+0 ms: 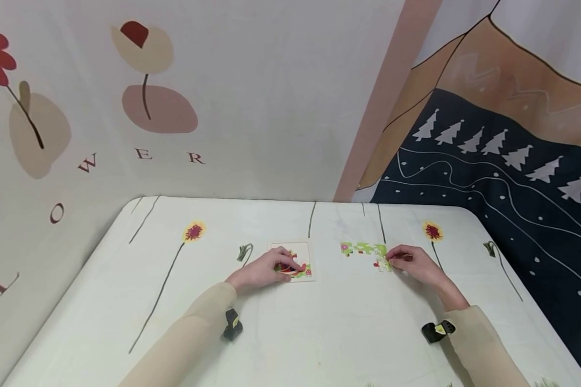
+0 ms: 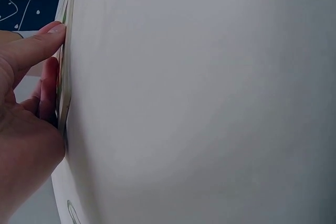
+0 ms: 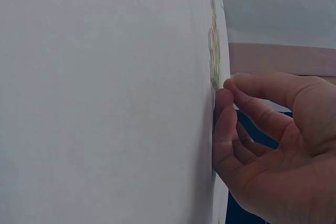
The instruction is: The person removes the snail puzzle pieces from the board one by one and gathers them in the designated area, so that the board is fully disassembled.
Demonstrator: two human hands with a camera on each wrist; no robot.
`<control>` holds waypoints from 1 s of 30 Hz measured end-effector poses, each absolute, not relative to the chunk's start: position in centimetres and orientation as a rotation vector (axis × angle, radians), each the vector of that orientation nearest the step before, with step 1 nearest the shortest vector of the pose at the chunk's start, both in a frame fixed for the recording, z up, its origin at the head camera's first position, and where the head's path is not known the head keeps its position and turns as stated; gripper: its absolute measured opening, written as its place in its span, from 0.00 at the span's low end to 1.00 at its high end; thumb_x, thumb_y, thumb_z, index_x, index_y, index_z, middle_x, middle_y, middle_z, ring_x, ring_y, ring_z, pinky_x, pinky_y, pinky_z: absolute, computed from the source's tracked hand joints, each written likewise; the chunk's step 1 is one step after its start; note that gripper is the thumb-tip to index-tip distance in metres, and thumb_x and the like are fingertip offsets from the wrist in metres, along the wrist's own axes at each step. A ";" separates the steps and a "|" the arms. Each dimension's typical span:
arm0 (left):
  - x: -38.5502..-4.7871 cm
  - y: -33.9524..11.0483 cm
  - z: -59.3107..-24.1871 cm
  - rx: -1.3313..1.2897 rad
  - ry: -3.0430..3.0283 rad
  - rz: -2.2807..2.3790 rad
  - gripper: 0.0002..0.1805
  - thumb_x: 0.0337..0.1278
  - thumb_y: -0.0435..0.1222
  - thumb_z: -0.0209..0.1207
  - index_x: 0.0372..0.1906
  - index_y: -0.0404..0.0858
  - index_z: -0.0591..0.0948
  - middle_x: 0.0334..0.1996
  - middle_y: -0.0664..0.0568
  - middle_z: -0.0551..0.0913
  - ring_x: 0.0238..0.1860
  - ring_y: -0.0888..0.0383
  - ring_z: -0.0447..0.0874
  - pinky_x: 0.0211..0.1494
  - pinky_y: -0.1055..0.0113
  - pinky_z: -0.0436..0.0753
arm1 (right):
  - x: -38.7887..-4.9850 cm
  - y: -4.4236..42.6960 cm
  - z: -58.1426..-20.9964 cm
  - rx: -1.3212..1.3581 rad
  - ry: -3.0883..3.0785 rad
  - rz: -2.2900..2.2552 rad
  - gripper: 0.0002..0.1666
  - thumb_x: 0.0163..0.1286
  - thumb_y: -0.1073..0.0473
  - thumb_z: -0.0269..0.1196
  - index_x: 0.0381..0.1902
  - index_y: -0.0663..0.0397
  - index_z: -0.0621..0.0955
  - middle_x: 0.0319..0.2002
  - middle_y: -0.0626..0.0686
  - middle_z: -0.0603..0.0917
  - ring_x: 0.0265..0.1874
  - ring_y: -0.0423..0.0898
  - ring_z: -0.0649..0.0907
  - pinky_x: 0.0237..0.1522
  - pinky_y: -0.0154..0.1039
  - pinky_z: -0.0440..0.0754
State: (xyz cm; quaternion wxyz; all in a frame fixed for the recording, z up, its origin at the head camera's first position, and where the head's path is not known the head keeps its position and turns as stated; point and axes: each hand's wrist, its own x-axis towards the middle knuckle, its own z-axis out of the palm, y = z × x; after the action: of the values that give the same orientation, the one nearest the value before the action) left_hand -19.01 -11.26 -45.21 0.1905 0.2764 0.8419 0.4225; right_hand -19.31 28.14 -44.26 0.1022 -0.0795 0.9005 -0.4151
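A square jigsaw board (image 1: 290,243) with a pale rim lies on the table, several colourful pieces inside it. My left hand (image 1: 267,267) rests on it with extended fingers on the pieces, covering part of the picture. In the left wrist view the board (image 2: 67,85) appears edge-on, with the left hand (image 2: 31,72) against its face. To the right lies a group of green jigsaw pieces (image 1: 363,248). My right hand (image 1: 416,263) pinches at a jigsaw piece (image 1: 382,264) at the group's right end. Its fingertips partly hide that contact in the right wrist view.
A white cloth with printed flowers covers the table (image 1: 319,333). A pale curtain (image 1: 271,107) hangs behind it, and a dark tree-patterned cloth (image 1: 465,161) at the right. Black wrist cameras (image 1: 232,324) are strapped over both sleeves.
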 end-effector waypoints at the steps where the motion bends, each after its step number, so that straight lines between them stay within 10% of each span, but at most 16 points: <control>1: -19.0 -11.3 -45.2 0.777 2.369 1.182 0.16 0.56 0.28 0.64 0.50 0.43 0.86 0.52 0.50 0.71 0.57 0.48 0.66 0.62 0.48 0.63 | -19.3 28.1 -44.2 -0.235 2.657 -1.229 0.10 0.68 0.67 0.59 0.45 0.67 0.80 0.43 0.59 0.81 0.37 0.50 0.75 0.36 0.37 0.74; 30: -18.0 -11.4 -44.9 0.856 2.545 1.063 0.13 0.55 0.26 0.63 0.45 0.40 0.87 0.47 0.49 0.75 0.52 0.49 0.70 0.57 0.51 0.67 | -18.8 26.1 -43.3 -0.314 2.565 -1.342 0.11 0.68 0.67 0.59 0.47 0.68 0.79 0.42 0.59 0.81 0.34 0.51 0.78 0.33 0.38 0.76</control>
State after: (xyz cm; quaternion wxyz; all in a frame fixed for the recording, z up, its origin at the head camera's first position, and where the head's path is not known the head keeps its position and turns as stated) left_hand -18.05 -11.37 -44.87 0.1267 0.2940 0.8741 0.3653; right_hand -18.84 26.13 -43.27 0.1147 -0.1072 0.8750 -0.4579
